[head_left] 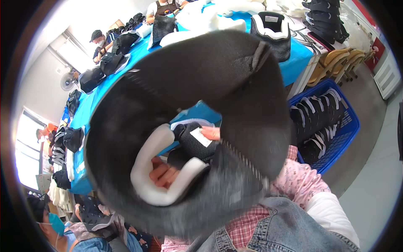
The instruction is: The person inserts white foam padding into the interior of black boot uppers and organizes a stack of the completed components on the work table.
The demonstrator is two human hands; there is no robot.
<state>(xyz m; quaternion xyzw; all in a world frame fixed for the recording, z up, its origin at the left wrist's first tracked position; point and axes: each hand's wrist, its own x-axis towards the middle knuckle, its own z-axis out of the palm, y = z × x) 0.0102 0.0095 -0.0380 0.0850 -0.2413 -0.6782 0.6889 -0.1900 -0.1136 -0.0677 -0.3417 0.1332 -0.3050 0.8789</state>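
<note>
Black shell (184,63) filled frame centre; our left hand (164,174) curled fingers by white padding (143,170), our right hand (211,133) touched a label (201,137); we couldn't tell grip. Even support likely helped.

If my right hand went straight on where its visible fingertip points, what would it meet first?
Probably the white label, overlapped by the right hand, then the black mesh pad; depth is unclear.
</note>
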